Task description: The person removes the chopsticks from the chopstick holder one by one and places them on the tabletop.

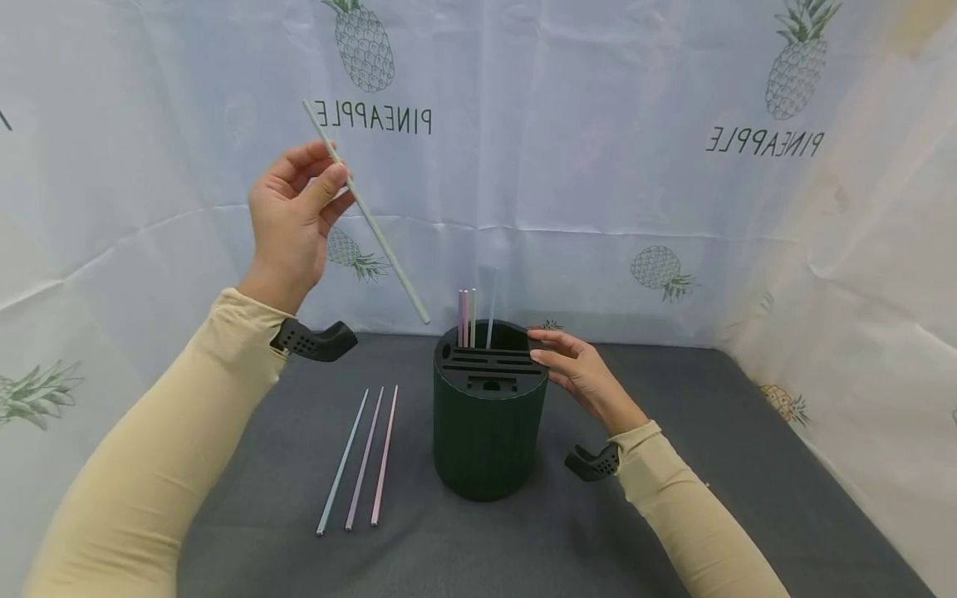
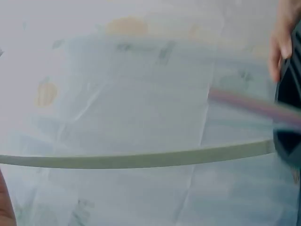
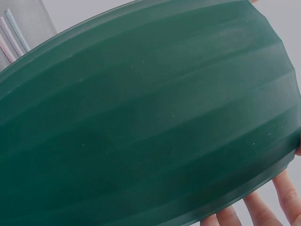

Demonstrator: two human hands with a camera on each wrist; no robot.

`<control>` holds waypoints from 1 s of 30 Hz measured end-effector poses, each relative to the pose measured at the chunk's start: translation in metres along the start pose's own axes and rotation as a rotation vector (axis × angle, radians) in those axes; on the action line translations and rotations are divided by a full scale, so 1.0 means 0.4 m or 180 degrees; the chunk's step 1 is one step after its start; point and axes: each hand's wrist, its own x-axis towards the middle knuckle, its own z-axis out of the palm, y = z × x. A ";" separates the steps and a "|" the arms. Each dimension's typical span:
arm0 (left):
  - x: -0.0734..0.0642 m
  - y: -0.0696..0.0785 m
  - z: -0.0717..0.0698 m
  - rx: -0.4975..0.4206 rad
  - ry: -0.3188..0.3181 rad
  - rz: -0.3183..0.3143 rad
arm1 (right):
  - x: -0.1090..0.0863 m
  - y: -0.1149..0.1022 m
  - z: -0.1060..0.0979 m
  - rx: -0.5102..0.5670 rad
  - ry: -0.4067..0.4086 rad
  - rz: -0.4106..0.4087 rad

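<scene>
My left hand (image 1: 295, 212) is raised at the left and pinches a pale green chopstick (image 1: 385, 249) between thumb and fingers. The stick slants down to the right, its lower end above and left of the dark green knife holder (image 1: 486, 440). My right hand (image 1: 583, 378) holds that holder's right upper rim, with thumb and index finger at the top edge; in the right wrist view, fingers (image 3: 261, 212) lie along its ribbed side. Inside the holder's rear compartment stand pink-purple chopsticks (image 1: 463, 316), a green one (image 1: 473, 318) and a light blue one (image 1: 491, 307).
Left of the holder, three chopsticks lie side by side on the dark grey tabletop (image 1: 269, 498): blue (image 1: 342, 463), purple (image 1: 365, 458) and pink (image 1: 385, 457). A white curtain (image 1: 553, 183) printed with pineapples hangs behind and at both sides. Black wrist mounts (image 1: 314, 340) sit on both sleeves.
</scene>
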 end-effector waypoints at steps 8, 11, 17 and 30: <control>-0.022 -0.047 -0.186 0.0959 0.0287 -0.0775 | -0.004 0.002 -0.001 0.0017 -0.0005 -0.0025; -0.052 -0.082 -0.271 0.1443 0.0259 -0.1154 | -0.003 0.002 -0.001 0.0000 -0.0024 -0.0038; -0.131 -0.149 -0.425 0.2364 0.0115 -0.1843 | 0.000 0.000 0.001 -0.0031 -0.0049 -0.0040; -0.284 -0.276 -0.587 0.3085 0.0008 -0.2494 | 0.000 -0.001 0.001 -0.0019 -0.0049 -0.0027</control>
